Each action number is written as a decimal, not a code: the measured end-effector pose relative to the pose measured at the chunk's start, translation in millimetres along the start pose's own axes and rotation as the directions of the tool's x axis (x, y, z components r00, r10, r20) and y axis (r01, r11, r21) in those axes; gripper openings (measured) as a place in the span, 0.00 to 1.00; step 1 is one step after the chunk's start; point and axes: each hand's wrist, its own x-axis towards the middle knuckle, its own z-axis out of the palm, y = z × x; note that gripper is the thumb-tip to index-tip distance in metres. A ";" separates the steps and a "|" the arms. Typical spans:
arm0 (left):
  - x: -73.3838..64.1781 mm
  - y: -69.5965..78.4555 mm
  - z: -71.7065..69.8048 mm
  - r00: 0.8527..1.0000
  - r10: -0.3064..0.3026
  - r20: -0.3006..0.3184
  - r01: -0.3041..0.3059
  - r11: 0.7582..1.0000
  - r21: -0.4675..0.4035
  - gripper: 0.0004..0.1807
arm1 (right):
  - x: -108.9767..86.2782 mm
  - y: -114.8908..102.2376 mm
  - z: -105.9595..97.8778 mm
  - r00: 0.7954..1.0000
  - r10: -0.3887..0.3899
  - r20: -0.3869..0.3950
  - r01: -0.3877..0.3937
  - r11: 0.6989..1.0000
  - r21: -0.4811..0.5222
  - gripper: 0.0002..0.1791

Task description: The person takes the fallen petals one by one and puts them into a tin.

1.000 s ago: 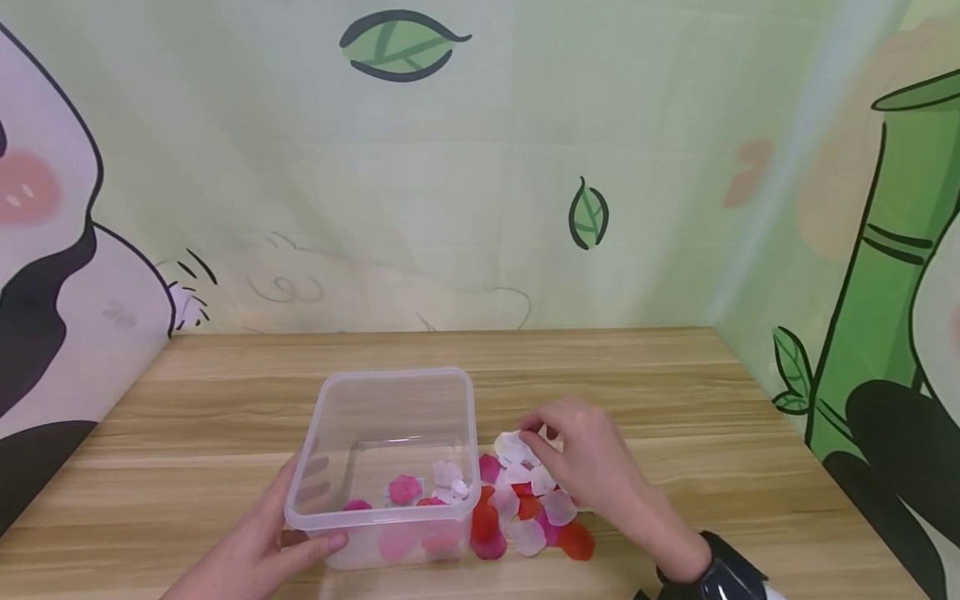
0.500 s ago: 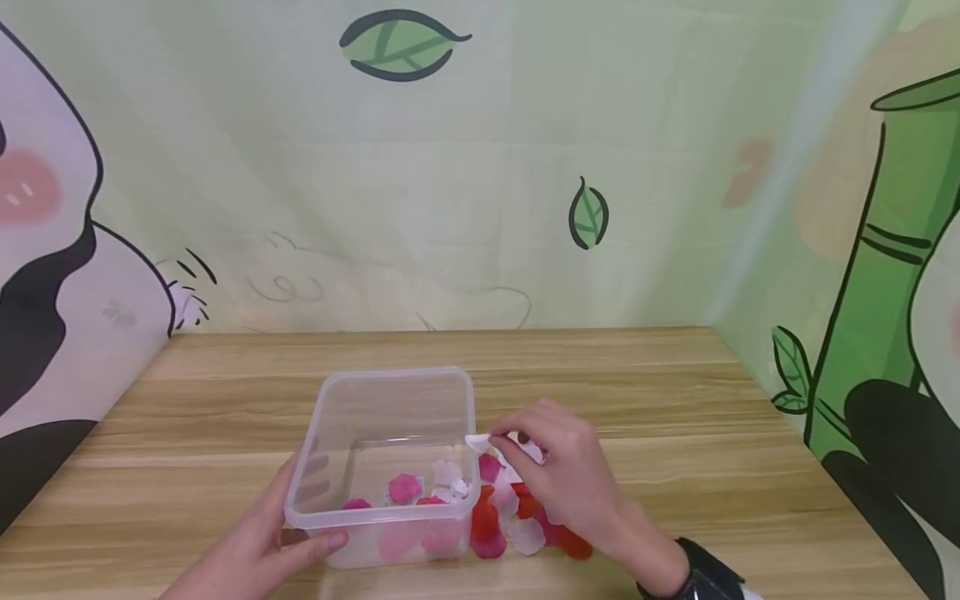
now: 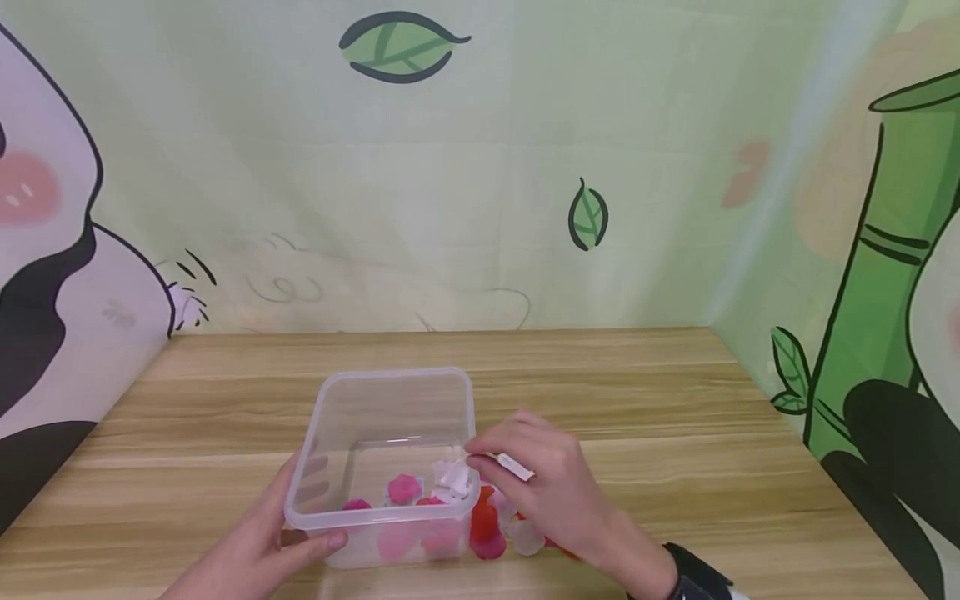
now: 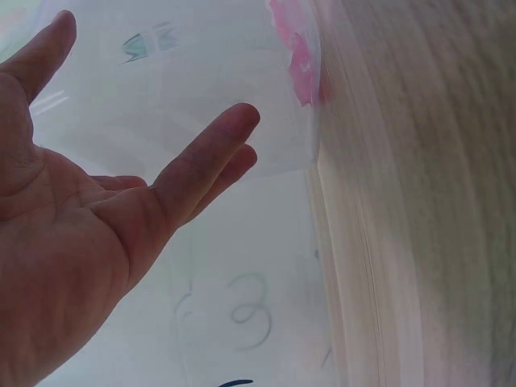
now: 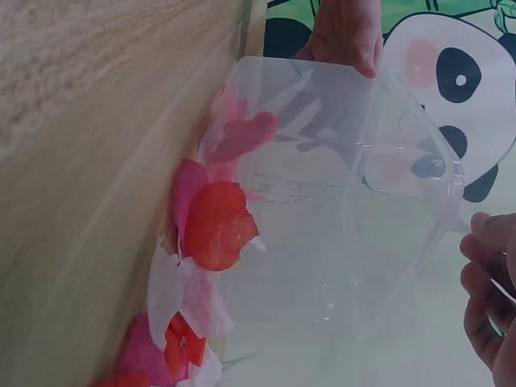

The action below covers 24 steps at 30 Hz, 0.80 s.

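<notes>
A clear plastic box (image 3: pixel 397 375) stands on the table, with pink, red and white petals (image 3: pixel 405 489) lying inside near its front. My left hand (image 3: pixel 258 529) holds the box at its left front corner, thumb along the front wall and the other fingers behind the left side. Over the right rim, my right hand (image 3: pixel 547 483) has thumb and index finger pinched together. A white petal (image 3: pixel 516 468) shows within its curled fingers. Below that hand lies a pile of loose petals (image 3: pixel 486 521), partly hidden by it.
The wooden table (image 3: pixel 247 392) runs back to a printed cloth backdrop (image 3: pixel 480 167) with leaves, pandas and bamboo. A black band (image 3: pixel 693 573) is on the right wrist. The petal pile sits close against the box's right side.
My right hand has moved left from the pile to the box's rim, bringing a white petal along. More white now shows inside the box by its right wall. The left hand stays put.
</notes>
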 end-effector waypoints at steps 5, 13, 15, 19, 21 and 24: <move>0.2 0.2 0.6 1.000 -0.016 -0.002 0.016 1.000 -0.006 0.56 | -0.8 0.3 -2.5 0.999 0.043 0.008 -0.043 0.999 -0.021 0.15; -0.2 -2.7 1.5 0.999 0.047 -0.008 -0.047 0.999 0.008 0.56 | -7.0 8.6 -14.5 0.983 0.181 0.040 -0.175 0.977 -0.125 0.14; -0.2 -3.3 2.0 0.998 0.068 -0.015 -0.067 0.998 0.011 0.56 | -9.0 11.5 -17.4 0.973 0.221 0.063 -0.209 0.965 -0.155 0.13; -0.2 -3.4 2.6 0.996 0.087 -0.020 -0.087 0.996 0.010 0.56 | -12.5 17.5 -22.3 0.941 0.312 0.131 -0.278 0.933 -0.228 0.12; -0.5 -3.0 2.7 0.997 0.081 -0.018 -0.081 0.997 0.007 0.56 | -13.9 20.5 -24.1 0.918 0.359 0.169 -0.304 0.910 -0.281 0.11; -0.7 -2.5 2.2 0.998 0.065 -0.014 -0.065 0.998 0.004 0.56 | -15.9 23.8 -26.1 0.850 0.469 0.239 -0.354 0.845 -0.400 0.09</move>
